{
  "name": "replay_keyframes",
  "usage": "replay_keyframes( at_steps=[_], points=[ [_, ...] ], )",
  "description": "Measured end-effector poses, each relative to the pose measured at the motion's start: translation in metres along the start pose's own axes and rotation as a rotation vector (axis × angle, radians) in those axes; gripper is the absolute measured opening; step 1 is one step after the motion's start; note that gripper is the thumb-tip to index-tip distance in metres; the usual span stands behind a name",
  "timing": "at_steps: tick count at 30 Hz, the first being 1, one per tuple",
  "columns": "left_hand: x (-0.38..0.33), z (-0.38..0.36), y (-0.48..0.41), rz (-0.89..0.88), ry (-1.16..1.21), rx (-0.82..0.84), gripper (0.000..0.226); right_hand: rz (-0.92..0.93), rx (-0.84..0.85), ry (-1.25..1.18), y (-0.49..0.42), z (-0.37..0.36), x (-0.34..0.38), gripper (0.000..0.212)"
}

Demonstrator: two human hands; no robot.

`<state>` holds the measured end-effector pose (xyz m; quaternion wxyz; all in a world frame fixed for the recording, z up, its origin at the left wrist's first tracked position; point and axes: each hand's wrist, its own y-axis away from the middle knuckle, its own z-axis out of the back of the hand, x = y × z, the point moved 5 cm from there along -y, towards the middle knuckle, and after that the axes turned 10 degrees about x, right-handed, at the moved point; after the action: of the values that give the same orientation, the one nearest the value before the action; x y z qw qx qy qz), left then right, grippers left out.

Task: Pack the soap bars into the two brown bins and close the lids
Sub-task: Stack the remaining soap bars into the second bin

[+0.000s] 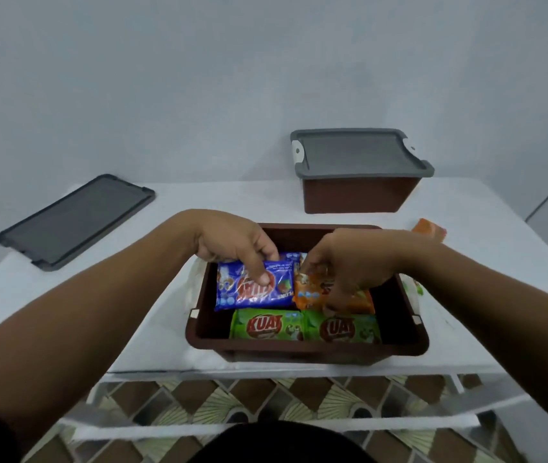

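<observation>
Your left hand (232, 245) pinches the blue soap bar (254, 284) and your right hand (354, 262) pinches the orange soap bar (332, 295), both lying long axis left-to-right in the open brown bin (306, 349) directly beneath. Two green bars (306, 325) read "KUAT". The loose lid (75, 220) lies far left, nearer your left hand.

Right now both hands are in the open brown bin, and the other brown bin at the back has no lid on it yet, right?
Not quite. The back bin already wears its grey lid, as the head view shows. Both hands are indeed in the open bin.
</observation>
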<state>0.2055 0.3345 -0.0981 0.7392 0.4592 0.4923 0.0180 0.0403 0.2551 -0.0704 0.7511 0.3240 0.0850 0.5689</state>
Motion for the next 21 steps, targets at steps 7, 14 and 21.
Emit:
replay_keyframes(
  at_steps=[7, 14, 21],
  points=[
    [0.006, -0.018, -0.011, 0.041, -0.125, -0.047, 0.027, 0.014, 0.035, -0.12, -0.004, -0.045, -0.001, 0.068],
    [0.009, -0.027, -0.014, 0.119, -0.491, -0.202, 0.034, 0.064, 0.032, -0.51, -0.002, -0.062, -0.013, 0.067],
    [0.007, -0.038, -0.022, 0.283, -0.664, -0.019, 0.042, 0.07, 0.25, -0.431, 0.002, -0.061, -0.01, 0.094]
  ],
)
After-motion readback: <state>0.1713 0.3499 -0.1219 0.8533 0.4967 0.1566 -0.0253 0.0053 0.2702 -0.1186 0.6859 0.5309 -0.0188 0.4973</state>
